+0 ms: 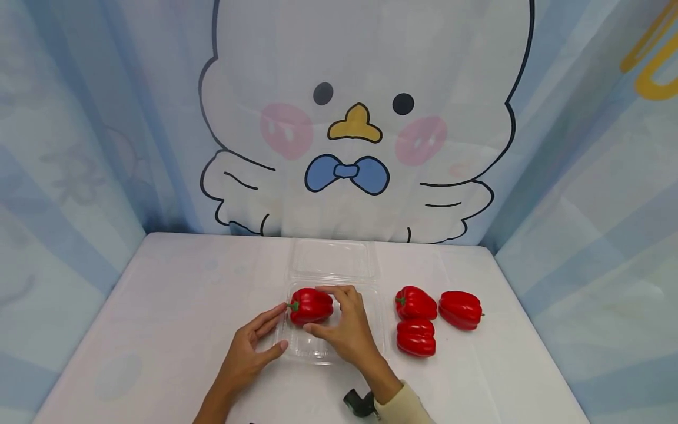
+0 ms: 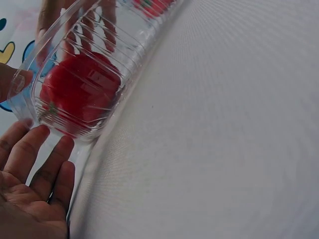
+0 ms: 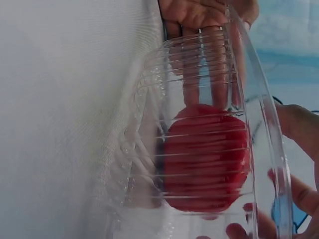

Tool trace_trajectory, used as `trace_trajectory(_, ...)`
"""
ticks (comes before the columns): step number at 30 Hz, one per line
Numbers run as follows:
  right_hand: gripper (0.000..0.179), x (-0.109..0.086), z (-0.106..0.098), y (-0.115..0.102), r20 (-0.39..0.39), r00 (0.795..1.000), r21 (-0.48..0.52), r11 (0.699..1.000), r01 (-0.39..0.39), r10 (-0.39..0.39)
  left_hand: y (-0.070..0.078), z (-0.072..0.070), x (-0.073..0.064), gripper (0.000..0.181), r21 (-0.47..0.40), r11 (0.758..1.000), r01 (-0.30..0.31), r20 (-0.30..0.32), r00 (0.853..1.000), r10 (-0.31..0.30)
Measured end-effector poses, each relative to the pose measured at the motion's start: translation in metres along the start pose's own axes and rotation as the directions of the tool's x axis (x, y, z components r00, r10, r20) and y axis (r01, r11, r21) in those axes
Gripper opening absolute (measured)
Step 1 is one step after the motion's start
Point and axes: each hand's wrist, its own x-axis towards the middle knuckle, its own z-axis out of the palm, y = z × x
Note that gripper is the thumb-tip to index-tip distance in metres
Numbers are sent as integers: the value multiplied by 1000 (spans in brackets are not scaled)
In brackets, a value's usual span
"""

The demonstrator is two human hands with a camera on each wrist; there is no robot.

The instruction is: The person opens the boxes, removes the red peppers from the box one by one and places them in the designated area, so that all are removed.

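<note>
A red bell pepper (image 1: pixel 310 306) lies on its side in the left part of a clear plastic clamshell container (image 1: pixel 318 351), its green stem toward the left. My right hand (image 1: pixel 346 330) grips it from above, with the thumb at the near side and fingers at the far side. The left hand (image 1: pixel 246 353) touches the container's left edge, fingers stretched along it. Through the clear wall, the left wrist view shows the same pepper (image 2: pixel 82 92) low in the container, with the left fingertips (image 2: pixel 65 144) right at the outside wall.
Three more red bell peppers sit right of the container: one at the back (image 1: pixel 415 303), one in front (image 1: pixel 415 337) and one farther right (image 1: pixel 461 310). The container's clear lid (image 1: pixel 331 259) lies folded back. A small black object (image 1: pixel 358 403) is by the right sleeve.
</note>
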Motion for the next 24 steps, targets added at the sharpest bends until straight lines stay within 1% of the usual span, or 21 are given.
trace_trajectory(2,72,2,3,0,2,1000,-17,1000,11,-11,0,0,0,65,5,1000,-11,1,1000,11)
trace_trajectory(5,71,4,7,-1,0,1000,-28,999,28,-28,-1,0,0,65,4,1000,-12,0,1000,12)
trace_trajectory(10,68,6,14,-1,-5,999,-37,999,35,-35,-2,1,1,65,2,1000,-13,4,1000,13)
trace_trajectory(18,64,10,20,-2,-39,998,-64,996,56,-59,-1,0,0,64,8,1000,-19,6,1000,19)
trace_trajectory(24,59,15,26,-4,-62,997,-73,997,34,-38,-1,0,0,65,-3,1000,-21,5,1000,21)
